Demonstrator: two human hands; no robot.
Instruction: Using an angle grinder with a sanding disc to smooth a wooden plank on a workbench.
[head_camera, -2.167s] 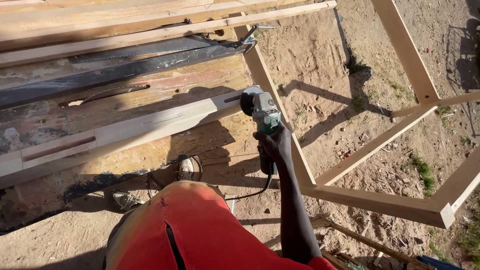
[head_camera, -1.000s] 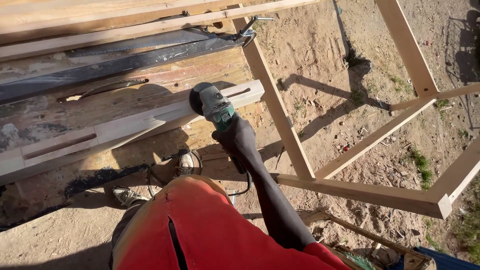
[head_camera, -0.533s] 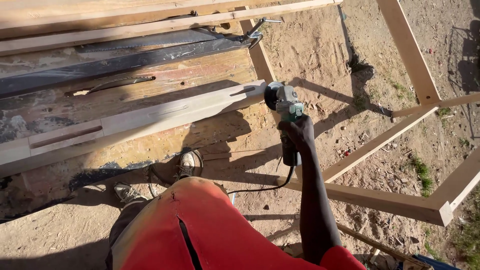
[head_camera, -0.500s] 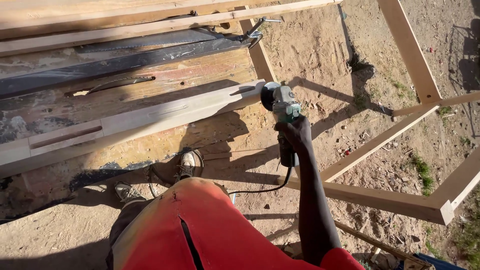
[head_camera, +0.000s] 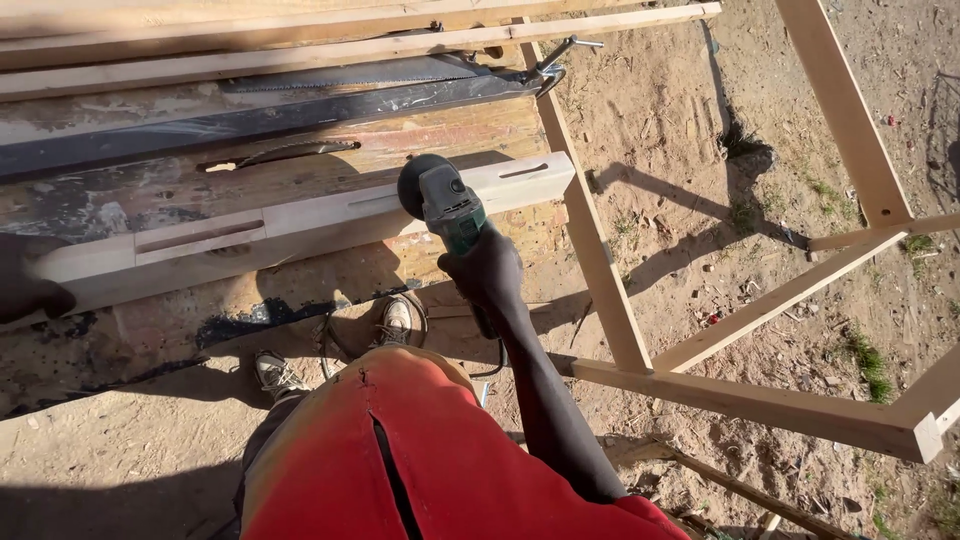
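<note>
My right hand (head_camera: 486, 272) is closed around the body of a green angle grinder (head_camera: 447, 203). Its disc sits on the near face of a pale wooden beam (head_camera: 300, 215) with several mortise slots cut in it. The beam lies lengthwise along the front of a worn workbench (head_camera: 330, 140). At the left edge a dark shape, my left hand (head_camera: 28, 288), lies against the beam's left end; its grip is not visible. The grinder's black cable hangs down by my right knee.
A hand saw (head_camera: 350, 75) and a long black metal bar (head_camera: 250, 118) lie on the bench behind the beam, with a clamp (head_camera: 560, 55) at the corner. A large pale timber frame (head_camera: 603, 270) lies on sandy ground to the right. My shoes (head_camera: 400, 320) stand under the bench.
The grinder has moved left from beyond the beam's right end onto the beam's face. The view has shifted, and my left hand has come into sight at the beam's left end.
</note>
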